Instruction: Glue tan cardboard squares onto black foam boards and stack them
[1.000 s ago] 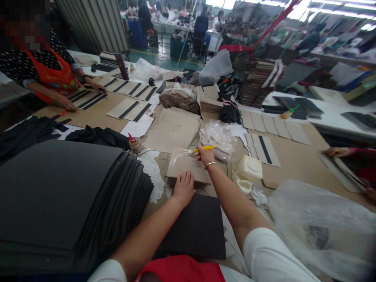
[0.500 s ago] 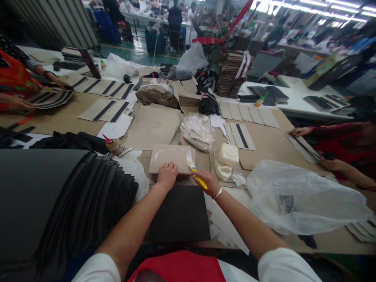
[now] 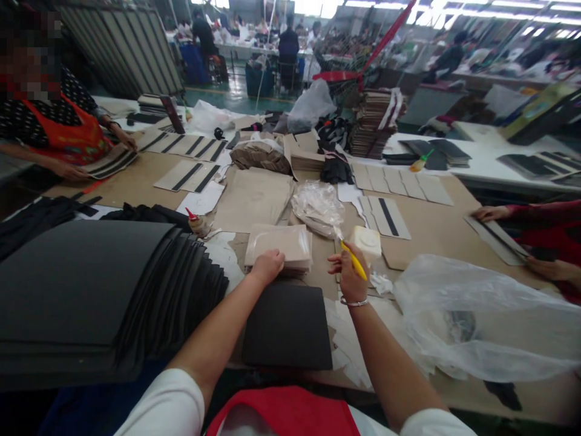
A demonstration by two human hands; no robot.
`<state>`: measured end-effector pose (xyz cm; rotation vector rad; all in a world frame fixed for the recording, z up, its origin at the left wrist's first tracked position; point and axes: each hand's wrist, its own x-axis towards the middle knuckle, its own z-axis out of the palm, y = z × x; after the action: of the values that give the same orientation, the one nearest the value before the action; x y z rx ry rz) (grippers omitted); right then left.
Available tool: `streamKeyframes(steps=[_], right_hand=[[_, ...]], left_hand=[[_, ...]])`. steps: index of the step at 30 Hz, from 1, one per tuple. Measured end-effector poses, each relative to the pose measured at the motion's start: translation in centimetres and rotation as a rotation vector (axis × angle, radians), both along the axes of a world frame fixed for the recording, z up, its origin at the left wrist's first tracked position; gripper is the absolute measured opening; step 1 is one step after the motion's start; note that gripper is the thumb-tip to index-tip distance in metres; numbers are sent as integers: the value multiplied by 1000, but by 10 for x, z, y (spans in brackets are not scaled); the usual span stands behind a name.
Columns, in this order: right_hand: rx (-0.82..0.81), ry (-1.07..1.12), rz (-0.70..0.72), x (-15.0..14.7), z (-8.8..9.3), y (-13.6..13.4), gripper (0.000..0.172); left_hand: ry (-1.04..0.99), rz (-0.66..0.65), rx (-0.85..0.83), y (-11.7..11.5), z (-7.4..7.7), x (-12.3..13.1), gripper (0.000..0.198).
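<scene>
A low stack of tan boards (image 3: 278, 242) lies in front of me, with a wet, glossy outline on its top one. My left hand (image 3: 269, 266) is closed at the front edge of that stack, its fingertips gripping the top board. In my right hand (image 3: 351, 275) is a paintbrush (image 3: 355, 261) with a yellow handle, its bristles pointing away from me. The brush is beside a whitish plastic container (image 3: 367, 243), partly behind the hand. Nearest my body lies a flat black panel (image 3: 288, 327).
A tall pile of black sheets (image 3: 91, 284) is at my left, near a glue bottle (image 3: 197, 223) with a red tip. Clear plastic bags (image 3: 481, 321) spread at the right. Co-workers handle striped boards at the left (image 3: 111, 162) and right (image 3: 494, 239).
My right hand has lifted the brush off the stack and moved right, to the container. My left hand has drawn back to the stack's front edge and closed. The view has shifted slightly.
</scene>
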<state>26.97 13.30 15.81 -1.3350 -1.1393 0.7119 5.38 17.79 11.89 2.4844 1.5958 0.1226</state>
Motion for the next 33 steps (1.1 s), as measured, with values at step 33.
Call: streamKeyframes(steps=[33], right_hand=[[-300,-673,83,20,-106,-149,23]], left_hand=[[-1002,918,-374,-182,-59,-57,30]])
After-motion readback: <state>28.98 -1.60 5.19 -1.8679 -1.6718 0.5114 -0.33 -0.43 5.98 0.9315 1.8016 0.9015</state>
